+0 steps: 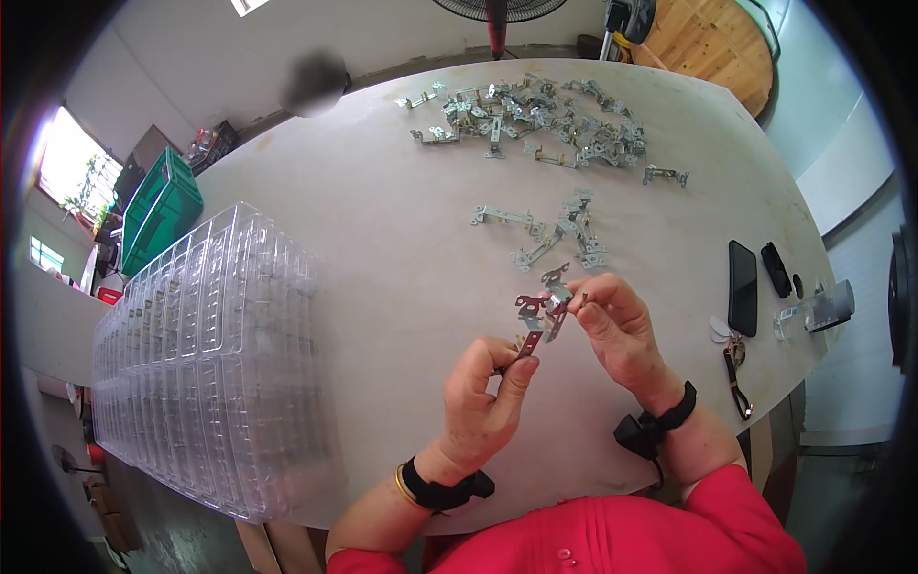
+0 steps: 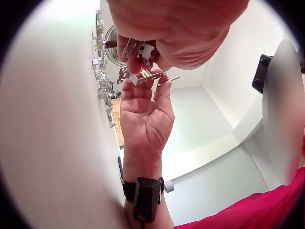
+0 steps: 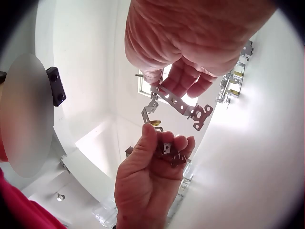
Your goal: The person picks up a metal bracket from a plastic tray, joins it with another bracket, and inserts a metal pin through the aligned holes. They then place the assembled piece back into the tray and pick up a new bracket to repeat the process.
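Over the near middle of the table, my two hands each grip a small stamped metal bracket, held close together. My left hand (image 1: 486,394) pinches one metal bracket (image 3: 167,149) between thumb and fingers; a brass-coloured part shows beside its fingertips in the right wrist view. My right hand (image 1: 623,337) holds a second metal bracket (image 3: 177,102) by one end, its flared, holed end sticking out past the fingers. In the head view the two brackets overlap, and fingers cover part of each. A few loose brackets (image 1: 572,230) lie on the table just beyond my hands.
A large pile of similar brackets (image 1: 545,120) spreads along the table's far side. Stacked clear plastic trays (image 1: 220,364) stand at the left, a green crate (image 1: 161,210) behind them. A phone (image 1: 742,289), keys (image 1: 736,349) and a clear bottle (image 1: 824,308) lie at the right edge.
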The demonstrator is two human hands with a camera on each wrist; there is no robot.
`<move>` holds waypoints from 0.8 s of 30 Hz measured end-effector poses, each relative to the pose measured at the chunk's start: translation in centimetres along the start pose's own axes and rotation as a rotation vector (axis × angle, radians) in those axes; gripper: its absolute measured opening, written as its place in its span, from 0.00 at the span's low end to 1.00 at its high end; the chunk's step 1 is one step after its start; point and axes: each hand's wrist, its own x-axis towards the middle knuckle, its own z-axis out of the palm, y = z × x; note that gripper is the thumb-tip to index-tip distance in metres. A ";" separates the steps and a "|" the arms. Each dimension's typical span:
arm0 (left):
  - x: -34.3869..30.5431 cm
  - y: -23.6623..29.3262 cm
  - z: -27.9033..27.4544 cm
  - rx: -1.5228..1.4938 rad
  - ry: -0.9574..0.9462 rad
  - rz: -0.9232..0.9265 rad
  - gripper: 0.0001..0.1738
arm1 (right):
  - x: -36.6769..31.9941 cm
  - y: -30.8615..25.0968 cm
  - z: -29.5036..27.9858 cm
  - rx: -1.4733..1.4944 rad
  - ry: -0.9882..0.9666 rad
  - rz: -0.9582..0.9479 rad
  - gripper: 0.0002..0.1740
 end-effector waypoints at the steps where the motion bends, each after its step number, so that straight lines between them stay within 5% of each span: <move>1: -0.1 -0.2 0.2 -0.083 -0.008 -0.050 0.07 | -0.1 -0.1 0.0 -0.003 0.011 -0.004 0.04; 9: -0.1 0.3 0.7 -0.322 -0.024 -0.185 0.06 | -0.3 0.2 0.1 -0.089 0.064 -0.053 0.05; 11: 0.2 1.5 0.5 -0.554 -0.056 -0.342 0.06 | -0.3 0.3 -0.2 -0.092 0.079 -0.035 0.05; 15: 0.2 1.3 0.5 -0.520 -0.042 -0.359 0.07 | -0.1 0.2 0.2 -0.077 0.081 -0.041 0.05; 17: -0.1 0.3 0.6 -0.098 -0.034 -0.141 0.08 | -0.2 0.0 0.3 -0.114 0.084 -0.072 0.06; 20: -0.2 0.3 0.9 -0.007 0.045 -0.181 0.08 | -0.2 -0.1 0.4 -0.106 0.056 -0.087 0.06; 24: 0.2 -0.1 0.3 -0.287 0.073 -0.324 0.09 | 0.1 -0.6 0.4 0.132 0.141 0.014 0.06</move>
